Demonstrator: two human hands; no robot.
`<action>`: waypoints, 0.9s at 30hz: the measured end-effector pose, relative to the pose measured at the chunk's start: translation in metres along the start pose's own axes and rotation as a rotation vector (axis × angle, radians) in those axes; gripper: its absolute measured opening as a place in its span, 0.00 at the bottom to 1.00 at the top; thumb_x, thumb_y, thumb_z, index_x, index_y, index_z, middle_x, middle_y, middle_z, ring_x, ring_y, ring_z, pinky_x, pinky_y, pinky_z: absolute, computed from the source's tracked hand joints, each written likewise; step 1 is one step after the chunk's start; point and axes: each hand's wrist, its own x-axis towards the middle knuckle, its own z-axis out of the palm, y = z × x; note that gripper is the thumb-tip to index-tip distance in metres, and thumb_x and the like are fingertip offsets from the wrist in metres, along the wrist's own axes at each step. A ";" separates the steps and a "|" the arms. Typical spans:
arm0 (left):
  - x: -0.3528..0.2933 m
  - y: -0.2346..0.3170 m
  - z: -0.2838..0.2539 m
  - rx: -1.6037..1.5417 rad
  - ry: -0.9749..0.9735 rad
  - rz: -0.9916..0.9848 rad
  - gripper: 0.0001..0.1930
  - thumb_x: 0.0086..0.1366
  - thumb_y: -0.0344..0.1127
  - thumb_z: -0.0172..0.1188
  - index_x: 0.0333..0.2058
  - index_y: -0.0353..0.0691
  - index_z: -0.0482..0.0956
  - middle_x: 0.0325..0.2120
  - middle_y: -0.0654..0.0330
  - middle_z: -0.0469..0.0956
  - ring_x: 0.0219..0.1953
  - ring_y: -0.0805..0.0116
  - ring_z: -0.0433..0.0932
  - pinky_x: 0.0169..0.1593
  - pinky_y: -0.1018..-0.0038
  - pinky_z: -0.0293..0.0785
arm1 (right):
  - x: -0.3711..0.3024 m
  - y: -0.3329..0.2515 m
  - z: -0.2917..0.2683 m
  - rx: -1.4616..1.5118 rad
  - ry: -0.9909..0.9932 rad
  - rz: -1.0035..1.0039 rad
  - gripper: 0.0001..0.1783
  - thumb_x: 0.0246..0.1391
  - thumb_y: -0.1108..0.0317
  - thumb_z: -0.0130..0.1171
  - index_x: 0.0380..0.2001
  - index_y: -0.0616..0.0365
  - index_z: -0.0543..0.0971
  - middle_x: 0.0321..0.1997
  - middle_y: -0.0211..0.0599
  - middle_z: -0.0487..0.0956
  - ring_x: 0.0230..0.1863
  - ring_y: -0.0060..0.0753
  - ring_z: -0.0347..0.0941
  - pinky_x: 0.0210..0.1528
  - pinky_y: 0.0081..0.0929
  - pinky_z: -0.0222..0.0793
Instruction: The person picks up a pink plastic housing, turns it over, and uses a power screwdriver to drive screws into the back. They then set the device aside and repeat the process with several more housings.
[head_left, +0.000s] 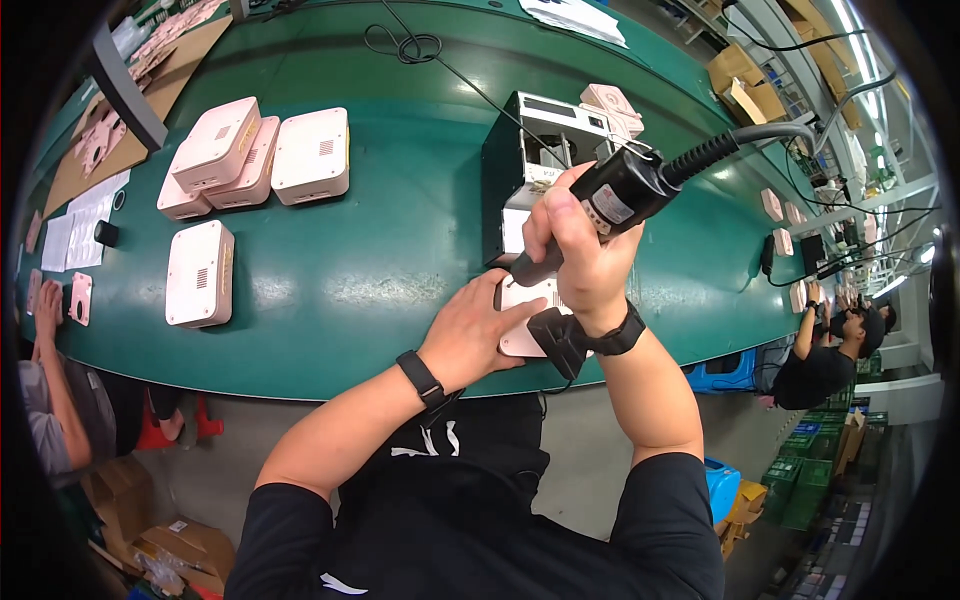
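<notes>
My right hand (590, 235) is wrapped round a black electric screwdriver (627, 190) with a thick cord at its back end. The screwdriver slants down to the left, its tip near the upper left corner of a pale pink plastic box (518, 343). Whether the tip touches a screw is too small to tell. My left hand (468, 325) grips the left side of this box, with a finger lying across its top. The box has a slotted vent and lies on the green table near the front edge. My right hand and the dark wrist device partly hide it.
Beyond the box stands a black and silver screw feeder (515, 150), with other pink parts (610, 105) behind it. Several similar boxes (312, 155) sit at the left, some stacked. A loose cable (405, 45) crosses the table (390, 230). Co-workers sit at both sides.
</notes>
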 end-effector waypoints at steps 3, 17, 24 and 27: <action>0.001 0.000 0.001 -0.007 0.005 0.006 0.40 0.40 0.42 0.78 0.57 0.62 0.75 0.57 0.46 0.64 0.57 0.48 0.69 0.58 0.59 0.70 | -0.003 0.000 -0.001 0.017 0.032 -0.008 0.07 0.57 0.70 0.55 0.30 0.62 0.70 0.16 0.32 0.70 0.15 0.24 0.66 0.20 0.23 0.65; -0.020 -0.008 -0.043 0.094 0.010 -0.100 0.39 0.40 0.39 0.78 0.56 0.60 0.76 0.54 0.46 0.66 0.53 0.45 0.72 0.55 0.57 0.73 | 0.026 -0.018 -0.049 -0.018 0.307 -0.238 0.12 0.61 0.64 0.54 0.30 0.62 0.72 0.18 0.34 0.69 0.15 0.29 0.65 0.20 0.29 0.65; -0.017 -0.012 -0.045 0.091 0.009 -0.084 0.38 0.41 0.39 0.78 0.55 0.59 0.76 0.54 0.46 0.66 0.52 0.45 0.72 0.55 0.58 0.73 | 0.014 -0.020 -0.053 0.036 0.209 -0.056 0.13 0.62 0.60 0.52 0.33 0.62 0.72 0.18 0.34 0.69 0.15 0.29 0.65 0.22 0.31 0.65; -0.015 -0.013 -0.044 0.085 0.005 -0.098 0.38 0.41 0.39 0.78 0.55 0.59 0.77 0.54 0.46 0.66 0.52 0.45 0.73 0.55 0.58 0.73 | -0.006 -0.029 -0.055 0.073 0.163 -0.007 0.14 0.62 0.59 0.51 0.34 0.61 0.71 0.18 0.34 0.69 0.16 0.28 0.65 0.22 0.30 0.64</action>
